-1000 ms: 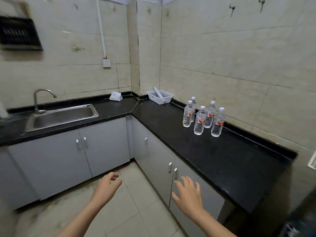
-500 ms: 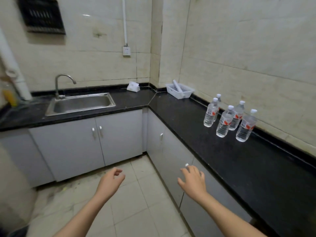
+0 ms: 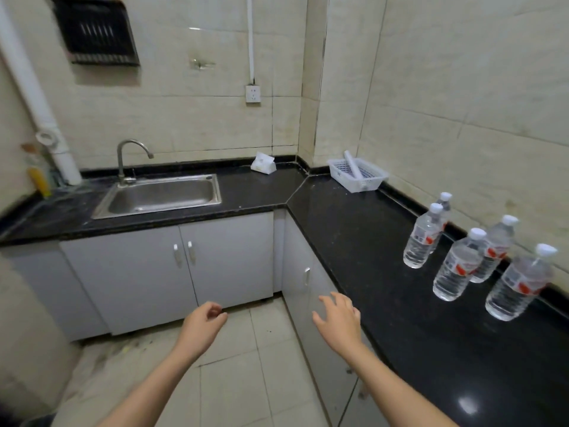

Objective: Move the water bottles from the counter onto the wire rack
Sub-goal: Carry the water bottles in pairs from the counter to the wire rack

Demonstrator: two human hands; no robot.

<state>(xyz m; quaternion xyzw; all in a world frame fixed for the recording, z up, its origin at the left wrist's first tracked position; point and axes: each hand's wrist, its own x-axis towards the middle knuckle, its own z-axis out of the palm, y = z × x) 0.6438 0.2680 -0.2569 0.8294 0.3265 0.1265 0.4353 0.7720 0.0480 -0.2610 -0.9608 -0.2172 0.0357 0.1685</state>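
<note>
Standing at the corner of the bench (image 3: 354, 229), you had both grips empty: the left grip (image 3: 201, 326) hung over the floor tiles with its fingers loosely curled round nothing, and the right grip (image 3: 338, 322) was spread, fingers straight, just beside the bench edge. The five water bottles (image 3: 455, 269) stood upright in a loose cluster on the right arm of the bench, near the tiled wall and well apart from either grip; none had been moved yet. The only rack in view was the dark wire rack (image 3: 95, 32) on the wall above and left of the sink (image 3: 160, 195), and I judged it the likely target, though I could not be sure. The step in hand looked like the first pick. You would have done well to take the front-left bottle (image 3: 419, 243) first, wrapping it round the middle, since thin plastic probably gives. A straight lift would have spared the neighbours standing close behind.
</note>
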